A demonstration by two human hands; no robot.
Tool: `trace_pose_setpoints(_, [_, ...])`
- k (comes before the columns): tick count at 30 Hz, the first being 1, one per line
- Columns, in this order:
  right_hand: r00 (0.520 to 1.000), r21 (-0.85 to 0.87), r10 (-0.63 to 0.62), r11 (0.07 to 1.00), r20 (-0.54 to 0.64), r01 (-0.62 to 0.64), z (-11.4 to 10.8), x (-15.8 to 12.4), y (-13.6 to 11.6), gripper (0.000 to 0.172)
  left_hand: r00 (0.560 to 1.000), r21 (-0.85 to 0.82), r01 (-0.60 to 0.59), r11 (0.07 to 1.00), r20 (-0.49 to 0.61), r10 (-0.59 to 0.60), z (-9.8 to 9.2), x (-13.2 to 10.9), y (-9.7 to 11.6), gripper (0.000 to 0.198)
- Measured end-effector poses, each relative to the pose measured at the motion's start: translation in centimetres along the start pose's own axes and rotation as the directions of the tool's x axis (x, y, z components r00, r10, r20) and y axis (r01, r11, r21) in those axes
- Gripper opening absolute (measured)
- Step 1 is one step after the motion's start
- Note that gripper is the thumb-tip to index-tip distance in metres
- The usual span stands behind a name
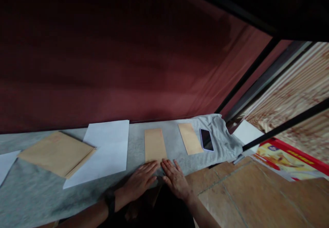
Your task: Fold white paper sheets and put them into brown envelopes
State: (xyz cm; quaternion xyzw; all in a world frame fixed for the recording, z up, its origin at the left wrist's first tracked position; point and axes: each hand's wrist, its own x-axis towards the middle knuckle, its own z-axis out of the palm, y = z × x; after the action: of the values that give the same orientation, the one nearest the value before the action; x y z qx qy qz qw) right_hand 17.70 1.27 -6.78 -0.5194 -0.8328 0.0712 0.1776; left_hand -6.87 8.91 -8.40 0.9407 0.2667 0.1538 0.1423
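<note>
My left hand (140, 180) and my right hand (176, 179) lie flat side by side on a grey cloth (38, 193), fingers stretched out, holding nothing. Their fingertips touch or nearly touch the near end of a small brown envelope (155, 145). A second small brown envelope (190, 138) lies to its right, beside a dark phone (206, 140). To the left are a white sheet of paper (106, 152) and a pile of large brown envelopes (58, 153). A dark band circles my left wrist.
A dark red curtain (128, 67) hangs behind the cloth. Another white sheet (6, 164) shows at the far left edge. Brown floor tiles (244, 193), a white paper (247, 132) and a red and yellow printed sheet (288, 159) lie at the right.
</note>
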Motion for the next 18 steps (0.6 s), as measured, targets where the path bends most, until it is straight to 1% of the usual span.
trace_pose_setpoints(3, [0.999, 0.015, 0.035, 0.999, 0.017, -0.035, 0.0, 0.2, -0.2, 0.056, 0.997, 0.071, 0.055, 0.996, -0.056, -0.051, 1.4, 2.6, -1.0, 0.059])
trace_pose_setpoints(5, [0.998, 0.02, 0.058, 0.998, 0.0, -0.058, 0.1, 0.3, -0.3, 0.055, 0.995, 0.126, 0.081, 0.989, -0.071, -0.072, 2.5, 5.2, -1.7, 0.058])
trace_pose_setpoints(7, [0.997, 0.019, 0.069, 0.997, -0.018, -0.069, 0.2, 0.3, -0.4, 0.055, 0.989, 0.162, 0.131, 0.978, -0.083, -0.118, 3.1, 8.3, -2.4, 0.058])
trace_pose_setpoints(10, [0.998, 0.003, 0.065, 0.998, -0.022, -0.065, 0.4, 0.2, -0.4, 0.056, 0.97, 0.207, 0.238, 0.949, -0.107, -0.22, 2.9, 12.4, -3.4, 0.057])
trace_pose_setpoints(12, [0.998, -0.018, 0.062, 0.998, -0.027, -0.062, 0.6, 0.1, -0.3, 0.057, 0.951, 0.233, 0.307, 0.923, -0.114, -0.288, 2.3, 14.2, -4.0, 0.058])
trace_pose_setpoints(14, [0.998, -0.041, 0.055, 0.998, -0.038, -0.056, 0.8, 0.1, -0.3, 0.057, 0.939, 0.246, 0.344, 0.906, -0.112, -0.326, 1.8, 15.0, -4.4, 0.059])
trace_pose_setpoints(15, [0.997, -0.052, 0.054, 0.997, -0.049, -0.056, 0.9, 0.1, -0.3, 0.058, 0.934, 0.25, 0.357, 0.9, -0.117, -0.338, 1.7, 14.9, -4.5, 0.059])
trace_pose_setpoints(16, [0.997, -0.061, 0.056, 0.996, -0.061, -0.059, 1.1, 0.1, -0.3, 0.058, 0.93, 0.252, 0.367, 0.895, -0.125, -0.346, 1.6, 14.5, -4.6, 0.06])
trace_pose_setpoints(18, [0.995, -0.079, 0.061, 0.995, -0.077, -0.067, 1.4, 0.1, -0.3, 0.059, 0.925, 0.26, 0.378, 0.889, -0.145, -0.351, 1.7, 13.0, -4.6, 0.061])
